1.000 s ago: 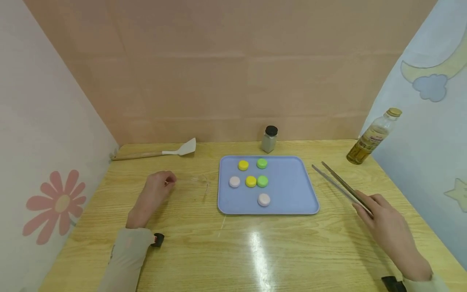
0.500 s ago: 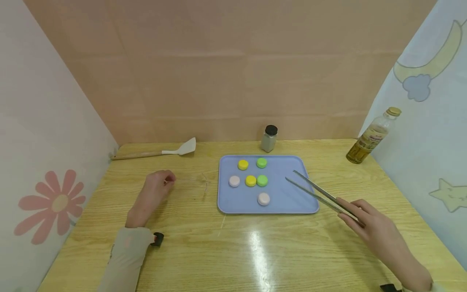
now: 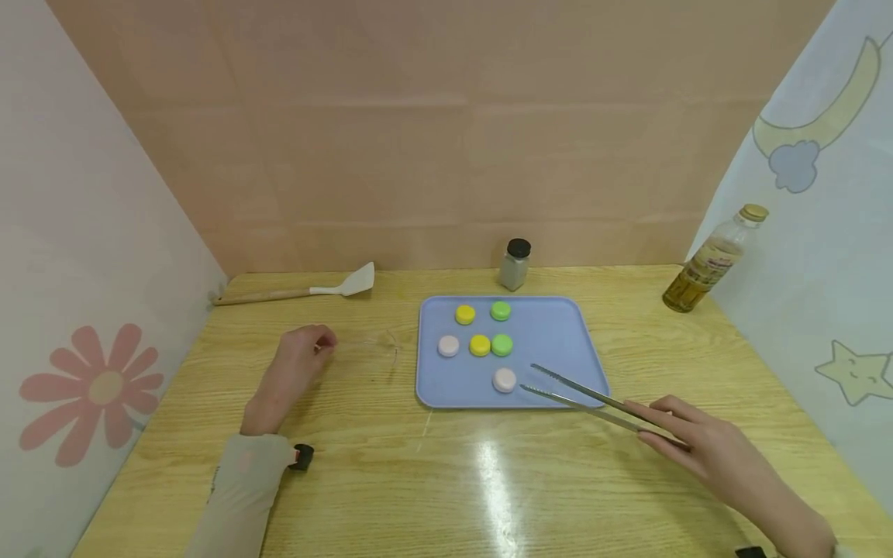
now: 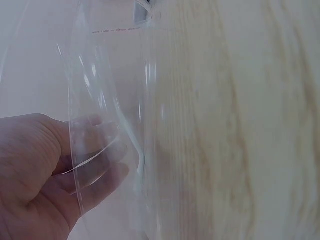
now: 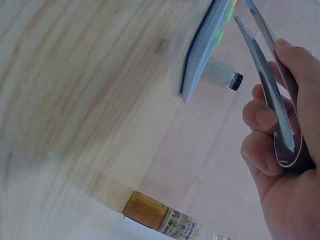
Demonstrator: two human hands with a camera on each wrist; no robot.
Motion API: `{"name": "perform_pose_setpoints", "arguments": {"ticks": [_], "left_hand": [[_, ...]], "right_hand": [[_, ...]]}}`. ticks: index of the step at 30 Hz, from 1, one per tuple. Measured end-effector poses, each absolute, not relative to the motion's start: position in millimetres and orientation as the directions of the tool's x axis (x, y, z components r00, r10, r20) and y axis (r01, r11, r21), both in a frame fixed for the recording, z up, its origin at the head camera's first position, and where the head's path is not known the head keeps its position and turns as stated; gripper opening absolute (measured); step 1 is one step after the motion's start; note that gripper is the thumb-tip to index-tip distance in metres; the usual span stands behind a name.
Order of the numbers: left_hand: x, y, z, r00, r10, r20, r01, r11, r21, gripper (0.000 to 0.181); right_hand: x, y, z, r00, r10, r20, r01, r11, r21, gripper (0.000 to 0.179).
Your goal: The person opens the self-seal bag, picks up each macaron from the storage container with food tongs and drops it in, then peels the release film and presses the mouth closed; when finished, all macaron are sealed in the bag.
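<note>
1. Clear bag (image 4: 110, 75) was at the far left of the work, in the left hand (image 3: 291, 372), whose grip was narrow and pinched the film. Thin plastic held at one side seemed likely to sag or cling to itself, which could block its mouth.
2. That hand's forearm slanted up from the bottom left, the fingertips pointing right, towards the blue tray (image 3: 561, 329) on the bench (image 3: 391, 496).
3. On the tray, a yellow macaron (image 3: 480, 346) and a green macaron (image 3: 501, 346) sat side by side, seemingly touching, so a careless sideways sweep could have shoved both. Nearer the front, a pale macaron (image 3: 505, 380) lay apart from them.
4. Tongs (image 5: 266, 75) extended over the tray from the right, arms spread, one tip just beside the pale macaron. If one arm met it first, it might skid over the smooth surface; too hard a squeeze might shoot it away.
5. Right hand (image 3: 725, 457) held the tongs near their bent end, its grip wide enough to leave the tips parted. Its forearm rose from the lower right corner. With the hold so far back, a small wrist turn would probably swing the tips widely.
</note>
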State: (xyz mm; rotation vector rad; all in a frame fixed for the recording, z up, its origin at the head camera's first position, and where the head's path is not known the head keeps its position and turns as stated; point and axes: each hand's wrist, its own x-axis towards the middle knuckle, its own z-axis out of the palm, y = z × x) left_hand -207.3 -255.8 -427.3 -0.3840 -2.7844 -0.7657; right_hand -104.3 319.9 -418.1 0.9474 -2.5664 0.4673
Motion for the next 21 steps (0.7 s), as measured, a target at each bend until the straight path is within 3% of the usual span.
{"name": "perform_pose_setpoints", "arguments": {"ticks": [6,16,21], "left_hand": [[-208,-256,-430,-0.936,0.194,0.294,0.316,0.829,0.460,0.008],[-207,-256,-430,-0.934,0.204,0.292,0.327,0.815,0.478,0.008],[-207,-256,-429,-0.941,0.192,0.280,0.310,0.821,0.479,0.007]], "right_hand": [[-110,313,-421,-0.658,-0.589,0.470,-0.721,0.673,-0.165,0.042],[-126,298,-422,-0.629,-0.632,0.453,-0.761,0.621,-0.190,0.045],[-131,294,-426,-0.606,-0.649,0.459,-0.782,0.591,-0.197,0.034]]}}
